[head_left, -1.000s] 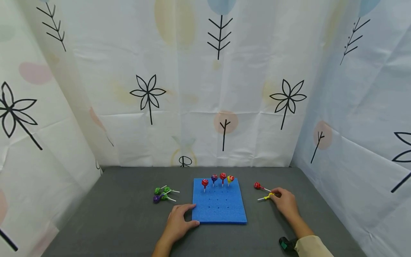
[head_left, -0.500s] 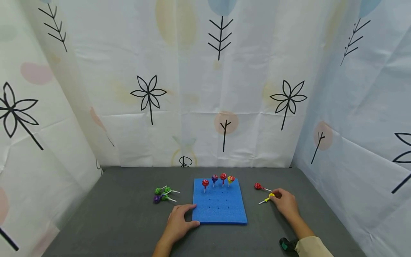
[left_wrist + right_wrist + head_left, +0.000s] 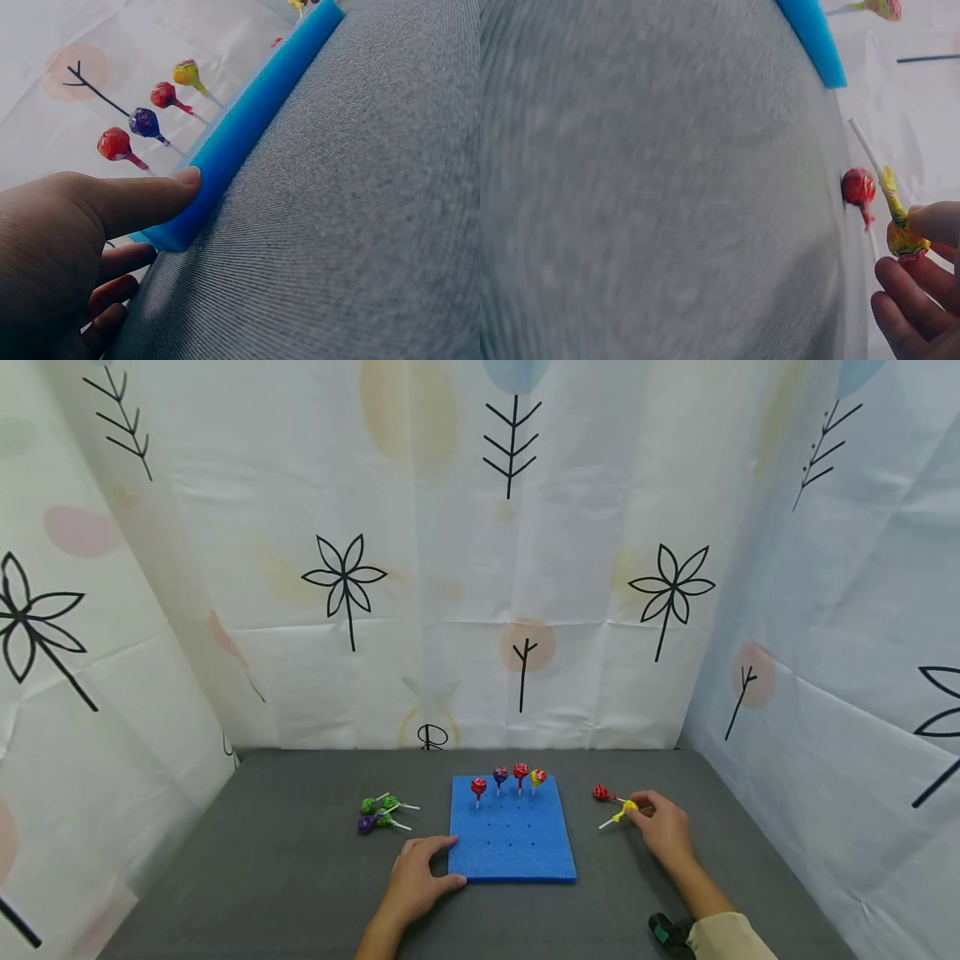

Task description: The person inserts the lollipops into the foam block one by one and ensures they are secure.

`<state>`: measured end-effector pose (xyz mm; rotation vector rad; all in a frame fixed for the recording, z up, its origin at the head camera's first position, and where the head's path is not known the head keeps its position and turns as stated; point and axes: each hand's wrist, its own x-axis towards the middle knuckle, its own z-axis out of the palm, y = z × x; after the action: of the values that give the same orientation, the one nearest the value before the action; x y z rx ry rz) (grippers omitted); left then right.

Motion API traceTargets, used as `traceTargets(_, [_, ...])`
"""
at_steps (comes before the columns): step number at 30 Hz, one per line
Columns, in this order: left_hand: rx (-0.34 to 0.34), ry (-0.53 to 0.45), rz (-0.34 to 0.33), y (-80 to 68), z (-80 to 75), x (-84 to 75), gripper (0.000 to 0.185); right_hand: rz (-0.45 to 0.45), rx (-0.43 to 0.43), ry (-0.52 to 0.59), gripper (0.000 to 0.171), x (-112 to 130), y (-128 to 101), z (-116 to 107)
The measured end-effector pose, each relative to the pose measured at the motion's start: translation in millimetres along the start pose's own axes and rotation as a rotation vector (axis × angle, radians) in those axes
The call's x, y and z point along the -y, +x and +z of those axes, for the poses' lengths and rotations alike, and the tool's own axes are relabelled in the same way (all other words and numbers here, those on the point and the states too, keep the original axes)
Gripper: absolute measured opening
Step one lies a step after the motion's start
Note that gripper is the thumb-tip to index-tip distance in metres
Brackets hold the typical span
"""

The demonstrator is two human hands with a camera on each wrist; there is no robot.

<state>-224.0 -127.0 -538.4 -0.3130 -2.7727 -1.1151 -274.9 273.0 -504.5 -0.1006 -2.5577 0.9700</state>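
Note:
My right hand (image 3: 663,831) pinches a yellow-wrapped lollipop (image 3: 900,217) by its candy head, between thumb and fingers. Its white stick points away from the hand, down and left in the head view. A red lollipop (image 3: 602,793) lies on the table just beyond. At the near left corner of a blue foam board (image 3: 517,860), my left hand (image 3: 416,875) holds on, thumb on the front edge and fingers along the left side. Along the board's far part stand a red lollipop (image 3: 478,786), a purple one (image 3: 500,774), another red one (image 3: 521,770) and a yellow-red one (image 3: 538,777).
Left of the board, several green lollipops (image 3: 390,802) and a purple lollipop (image 3: 365,825) lie in a loose pile on the grey table (image 3: 262,860). Rows of small holes mark the board. A patterned white curtain (image 3: 450,677) stands behind and at both sides.
The right hand has moved slightly up and away from me with the yellow lollipop, whose stick has shifted its angle. The left hand and board have stayed in place.

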Motion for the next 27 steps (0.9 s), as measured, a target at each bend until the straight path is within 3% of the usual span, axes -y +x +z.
traceTargets(13, [0.004,-0.004,0.005,0.0,0.0,0.4,0.059,-0.114,-0.071,0.065,0.020,20.4,3.1,7.6])
traceTargets(27, [-0.002,-0.008,0.009,0.0,-0.1,0.3,0.059,-0.142,-0.042,0.102,0.019,40.3,9.2,12.1])
